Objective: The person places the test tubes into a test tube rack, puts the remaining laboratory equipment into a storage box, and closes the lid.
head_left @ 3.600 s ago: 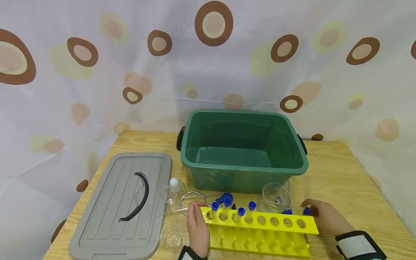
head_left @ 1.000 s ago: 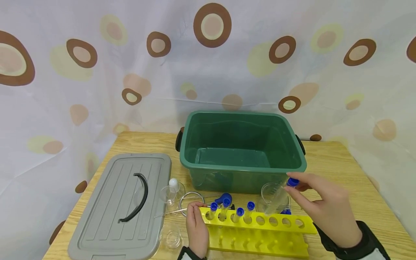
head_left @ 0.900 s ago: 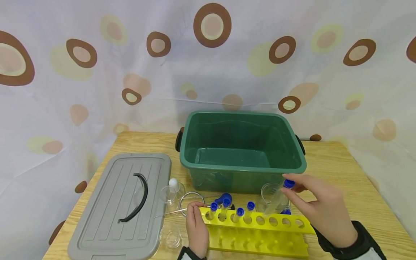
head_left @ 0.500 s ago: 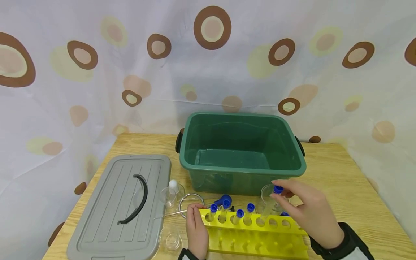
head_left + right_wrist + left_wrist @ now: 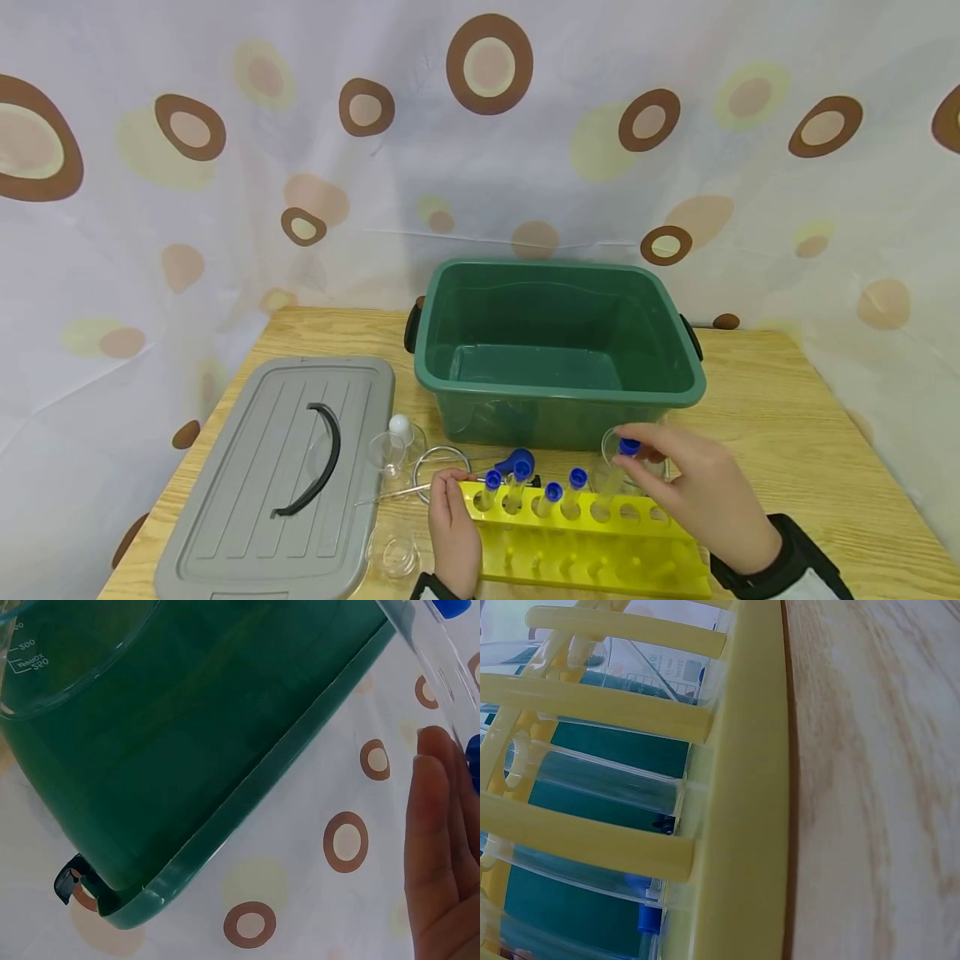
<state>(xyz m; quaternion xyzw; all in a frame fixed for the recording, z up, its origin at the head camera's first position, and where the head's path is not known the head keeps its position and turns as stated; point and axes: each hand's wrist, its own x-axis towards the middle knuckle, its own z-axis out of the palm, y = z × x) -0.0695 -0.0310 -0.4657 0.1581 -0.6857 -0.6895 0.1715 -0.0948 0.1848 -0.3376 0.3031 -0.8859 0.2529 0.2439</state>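
Observation:
In the head view, my right hand (image 5: 693, 492) pinches a clear test tube (image 5: 611, 483) by its blue cap (image 5: 628, 447). The tube leans slightly, its lower end in the fifth hole from the left of a yellow test tube rack (image 5: 592, 564). My left hand (image 5: 455, 533) holds the rack's left end. Several blue-capped tubes stand in the holes beside it, among them one test tube (image 5: 573, 493). Seen from the left wrist, clear tubes pass between the rack's yellow pegs (image 5: 630, 705). The right wrist view shows my fingers (image 5: 431, 847) beside the blue cap.
Behind the rack stands a green bin (image 5: 558, 417). Its grey lid (image 5: 277, 483) lies at the left. Clear beakers, one a beaker (image 5: 393, 550), a metal ring (image 5: 442, 454) and a blue rubber bulb (image 5: 516, 458) lie around the rack. Another beaker (image 5: 75, 682) is near my right hand.
My right hand has lifted a blue-capped tube from the table at the right, carried it left over the rack and lowered it into the fifth hole. My left hand stays at the rack's left end.

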